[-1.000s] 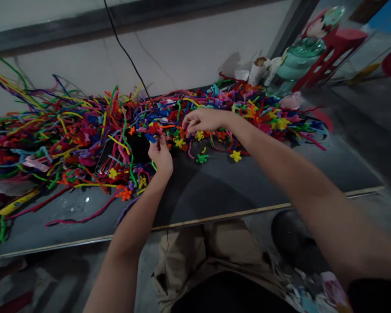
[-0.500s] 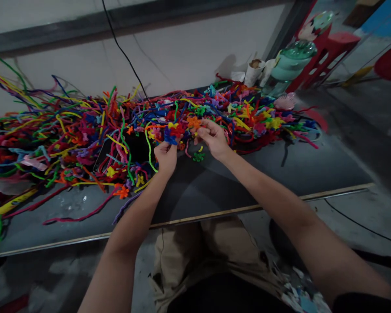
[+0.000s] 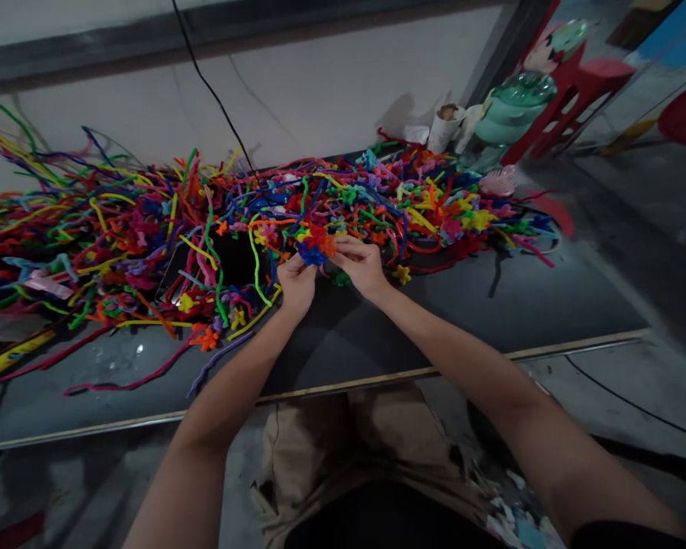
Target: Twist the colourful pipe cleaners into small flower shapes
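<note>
My left hand (image 3: pixel 298 285) is closed in a pinch on a small bunch of pipe cleaner flowers (image 3: pixel 310 252), with blue, red and yellow showing. My right hand (image 3: pixel 364 268) pinches an orange pipe cleaner flower (image 3: pixel 328 242) against the right side of that bunch. The fingers partly cover both, so I cannot tell whether the orange flower is joined to the others. Just beneath the hands, a green pipe cleaner flower (image 3: pixel 341 279) lies on the dark table (image 3: pixel 354 335). A yellow flower (image 3: pixel 402 274) rests to the right of my right hand.
Heaped pipe cleaners and flowers (image 3: pixel 142 221) run along the wall side of the table. A dark flat device (image 3: pixel 240 258) lies among them, left of my hands. At the back right stand a green bottle-like container (image 3: pixel 511 107) and a paper roll (image 3: pixel 446 128). A black cable (image 3: pixel 211 84) hangs down the wall.
My right hand has moved left and slightly down, bringing the orange flower up against the bunch in my left hand. The yellow flower beside my right hand now shows.
</note>
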`<action>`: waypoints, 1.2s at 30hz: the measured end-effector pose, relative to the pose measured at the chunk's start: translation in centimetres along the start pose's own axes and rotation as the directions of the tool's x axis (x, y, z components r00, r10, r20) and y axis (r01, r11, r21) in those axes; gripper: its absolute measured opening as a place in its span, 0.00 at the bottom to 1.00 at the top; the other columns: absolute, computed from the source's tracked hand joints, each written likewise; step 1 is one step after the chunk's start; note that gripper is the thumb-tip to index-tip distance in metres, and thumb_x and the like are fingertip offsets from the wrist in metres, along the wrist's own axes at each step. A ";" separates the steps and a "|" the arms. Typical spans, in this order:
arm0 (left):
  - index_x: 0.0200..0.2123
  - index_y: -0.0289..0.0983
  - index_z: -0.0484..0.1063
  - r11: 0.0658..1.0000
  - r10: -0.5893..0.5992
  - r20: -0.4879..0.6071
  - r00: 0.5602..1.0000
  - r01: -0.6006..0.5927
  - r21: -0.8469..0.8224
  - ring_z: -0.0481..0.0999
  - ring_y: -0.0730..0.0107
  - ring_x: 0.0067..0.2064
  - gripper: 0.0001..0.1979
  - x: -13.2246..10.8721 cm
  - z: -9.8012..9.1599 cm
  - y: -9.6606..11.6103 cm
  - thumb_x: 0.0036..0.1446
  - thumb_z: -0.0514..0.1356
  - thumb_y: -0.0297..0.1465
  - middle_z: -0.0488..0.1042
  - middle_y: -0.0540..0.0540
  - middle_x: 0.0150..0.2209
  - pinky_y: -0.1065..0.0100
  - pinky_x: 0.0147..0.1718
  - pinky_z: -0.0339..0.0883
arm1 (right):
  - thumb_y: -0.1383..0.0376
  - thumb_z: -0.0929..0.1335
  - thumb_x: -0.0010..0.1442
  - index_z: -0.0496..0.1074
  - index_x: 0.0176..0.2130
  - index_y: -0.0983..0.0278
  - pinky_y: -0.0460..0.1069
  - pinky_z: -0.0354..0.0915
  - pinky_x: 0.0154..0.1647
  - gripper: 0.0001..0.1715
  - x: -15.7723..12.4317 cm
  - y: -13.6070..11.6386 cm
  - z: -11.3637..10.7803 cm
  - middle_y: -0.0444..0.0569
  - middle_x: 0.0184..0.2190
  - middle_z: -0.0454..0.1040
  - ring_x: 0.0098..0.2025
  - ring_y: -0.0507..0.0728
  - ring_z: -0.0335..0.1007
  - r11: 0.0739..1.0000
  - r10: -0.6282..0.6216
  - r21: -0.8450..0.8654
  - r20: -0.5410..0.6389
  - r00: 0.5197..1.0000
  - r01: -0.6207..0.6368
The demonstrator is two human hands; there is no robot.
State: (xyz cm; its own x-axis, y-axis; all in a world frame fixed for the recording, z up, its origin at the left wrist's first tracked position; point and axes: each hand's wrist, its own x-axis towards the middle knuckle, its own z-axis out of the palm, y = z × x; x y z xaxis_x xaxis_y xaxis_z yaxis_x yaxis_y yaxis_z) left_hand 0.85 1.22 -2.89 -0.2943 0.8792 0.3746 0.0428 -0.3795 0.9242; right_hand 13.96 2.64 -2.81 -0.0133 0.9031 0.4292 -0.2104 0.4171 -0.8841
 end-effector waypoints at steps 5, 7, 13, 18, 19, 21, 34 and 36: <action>0.21 0.35 0.75 0.988 0.068 0.121 0.990 -0.084 0.127 0.73 0.72 0.27 0.06 0.6 -0.8 -0.1 0.48 0.64 0.28 0.76 0.50 0.23 0.71 0.30 0.69 | 0.58 0.76 0.49 0.81 0.28 0.59 0.53 0.69 0.42 0.07 -0.5 -0.9 0.4 0.47 0.32 0.78 0.37 0.55 0.73 0.994 0.043 -0.100 -0.096 0.994 -0.053; 0.21 0.35 0.75 0.979 0.086 0.171 0.982 -0.115 0.167 0.72 0.72 0.26 0.05 0.8 -1.1 -0.1 0.48 0.64 0.27 0.75 0.50 0.23 0.71 0.30 0.68 | 0.60 0.79 0.44 0.80 0.26 0.60 0.51 0.68 0.38 0.09 -0.2 -1.0 0.1 0.45 0.29 0.77 0.34 0.54 0.72 0.984 0.174 -0.027 -0.087 0.981 -0.177; 0.15 0.37 0.68 0.950 0.179 0.307 0.935 -0.246 0.194 0.73 0.71 0.27 0.13 1.2 -1.5 0.4 0.50 0.63 0.29 0.71 0.50 0.20 0.70 0.30 0.68 | 0.61 0.81 0.33 0.75 0.26 0.62 0.44 0.57 0.23 0.19 0.6 -2.0 -0.6 0.39 0.22 0.72 0.25 0.48 0.66 0.763 0.620 0.194 0.046 0.783 -0.616; 0.18 0.36 0.70 0.913 0.241 0.335 0.911 -0.330 0.241 0.71 0.71 0.26 0.13 1.4 -1.9 1.3 0.52 0.64 0.34 0.70 0.49 0.20 0.69 0.29 0.67 | 0.62 0.81 0.31 0.76 0.31 0.61 0.42 0.48 0.18 0.23 0.6 -2.2 -0.5 0.37 0.22 0.69 0.21 0.45 0.58 0.747 0.613 0.248 0.101 0.784 -0.616; 0.19 0.36 0.71 0.922 0.210 0.342 0.916 -0.302 0.242 0.71 0.71 0.26 0.14 1.5 -1.9 1.5 0.52 0.65 0.36 0.70 0.49 0.20 0.69 0.29 0.67 | 0.63 0.81 0.32 0.77 0.32 0.61 0.42 0.48 0.18 0.23 0.6 -2.0 -0.6 0.37 0.22 0.70 0.21 0.45 0.58 0.765 0.600 0.221 0.096 0.794 -0.605; 0.20 0.35 0.71 0.954 0.103 0.396 0.913 -0.203 0.221 0.71 0.71 0.25 0.17 1.9 -2.0 1.7 0.52 0.66 0.41 0.71 0.48 0.20 0.70 0.27 0.67 | 0.63 0.80 0.35 0.78 0.33 0.62 0.43 0.50 0.19 0.21 0.9 -1.6 -0.7 0.39 0.22 0.71 0.21 0.46 0.60 0.791 0.584 0.155 0.095 0.806 -0.592; 0.24 0.35 0.73 0.967 -0.184 0.662 0.727 0.256 -0.013 0.69 0.72 0.25 0.24 1.8 -2.0 1.8 0.48 0.68 0.52 0.72 0.46 0.23 0.70 0.25 0.65 | 0.44 0.79 0.37 0.76 0.24 0.64 0.49 0.69 0.30 0.28 0.5 -2.0 -0.6 0.44 0.19 0.75 0.23 0.52 0.71 0.882 0.329 0.230 0.326 0.887 -0.412; 0.22 0.35 0.73 0.989 -0.146 0.568 0.810 0.133 0.065 0.67 0.73 0.24 0.25 1.8 -2.0 1.8 0.49 0.66 0.53 0.71 0.48 0.22 0.70 0.23 0.62 | 0.45 0.80 0.33 0.75 0.22 0.63 0.48 0.68 0.30 0.27 0.5 -1.5 -0.2 0.41 0.19 0.73 0.24 0.51 0.69 0.903 0.329 0.223 0.192 0.925 -0.367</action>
State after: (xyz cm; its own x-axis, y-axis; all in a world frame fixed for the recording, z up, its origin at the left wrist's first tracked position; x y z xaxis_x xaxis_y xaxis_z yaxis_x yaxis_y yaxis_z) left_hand -1.48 1.58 -0.74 0.2982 0.9311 0.2102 0.0650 -0.2395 0.9687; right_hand 14.49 2.49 -1.34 -0.2690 0.9527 0.1417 -0.4033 0.0222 -0.9148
